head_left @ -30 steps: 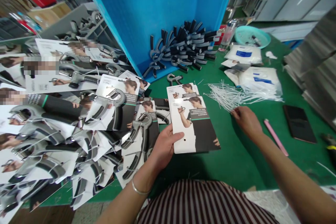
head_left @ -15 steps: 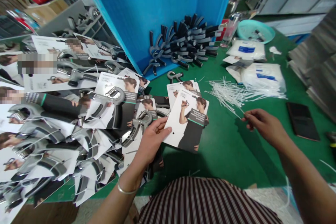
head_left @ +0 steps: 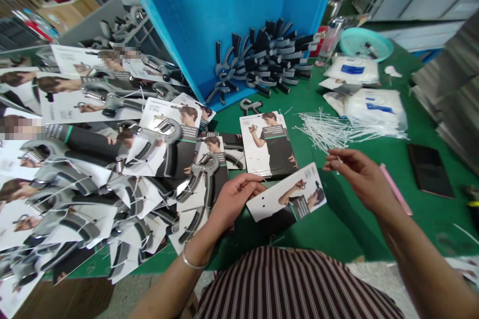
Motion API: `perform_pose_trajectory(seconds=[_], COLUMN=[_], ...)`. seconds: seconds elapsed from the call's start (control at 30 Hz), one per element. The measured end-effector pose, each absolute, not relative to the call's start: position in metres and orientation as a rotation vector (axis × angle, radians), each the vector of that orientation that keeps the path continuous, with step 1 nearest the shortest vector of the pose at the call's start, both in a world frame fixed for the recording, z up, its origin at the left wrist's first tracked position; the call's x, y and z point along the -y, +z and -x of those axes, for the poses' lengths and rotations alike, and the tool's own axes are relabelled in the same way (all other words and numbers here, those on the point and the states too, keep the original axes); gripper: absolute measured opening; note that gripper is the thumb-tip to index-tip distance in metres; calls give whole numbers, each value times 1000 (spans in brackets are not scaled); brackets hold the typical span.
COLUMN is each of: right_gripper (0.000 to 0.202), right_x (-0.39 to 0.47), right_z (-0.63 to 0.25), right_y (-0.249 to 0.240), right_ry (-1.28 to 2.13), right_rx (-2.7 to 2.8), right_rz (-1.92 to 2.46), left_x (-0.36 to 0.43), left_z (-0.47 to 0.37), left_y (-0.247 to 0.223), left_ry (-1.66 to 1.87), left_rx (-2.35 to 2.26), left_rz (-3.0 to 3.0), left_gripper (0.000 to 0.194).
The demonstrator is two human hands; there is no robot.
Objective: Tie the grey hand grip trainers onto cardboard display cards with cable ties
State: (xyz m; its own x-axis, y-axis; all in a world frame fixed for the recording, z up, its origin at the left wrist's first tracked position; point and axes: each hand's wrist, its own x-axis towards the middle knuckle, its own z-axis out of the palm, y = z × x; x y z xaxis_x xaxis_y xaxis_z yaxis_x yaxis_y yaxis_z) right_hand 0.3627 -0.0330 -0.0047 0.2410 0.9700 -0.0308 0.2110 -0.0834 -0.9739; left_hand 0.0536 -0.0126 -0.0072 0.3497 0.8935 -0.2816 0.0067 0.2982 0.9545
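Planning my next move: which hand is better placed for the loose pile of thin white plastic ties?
Right, I'd judge: the right hand is close beside the pile; the left hand is farther off, holding a white-and-black printed card.

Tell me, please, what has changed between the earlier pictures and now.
The card in the left hand has come off the stack of cards toward the body, its top swung round to the right. The right hand, at the loose white ties before, now seems to pinch one, nearer the card. The blue crate and the dark flat object stayed put.
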Motion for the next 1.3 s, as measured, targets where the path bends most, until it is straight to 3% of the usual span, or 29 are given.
perform_pose_trajectory(seconds=[0.23, 0.4, 0.73, 1.03, 1.2, 1.3], right_gripper=[26, 24, 22, 26, 34, 36], right_x=[41, 52, 56, 56, 76, 95], right_z=[-327, -291, -296, -261, -286, -289], right_y=[19, 41, 29, 5, -18, -43], right_ry=[878, 1186, 1570, 1572, 1527, 1610], right_rx=[1308, 1409, 1143, 1024, 920, 839], right_rz=[1520, 1374, 1242, 1192, 1255, 1254], left_x=[10, 16, 33, 30, 41, 59], left_z=[-65, -83, -68, -77, -55, -40], left_y=[1, 15, 18, 15, -7, -30], left_ry=[888, 855, 630, 772, 701, 478], left_rx=[-1194, -986, -879, -1039, -1203, -1124], left_rz=[-1568, -2077, -1384, -1721, -1930, -2123], left_gripper=[27, 40, 23, 12, 19, 45])
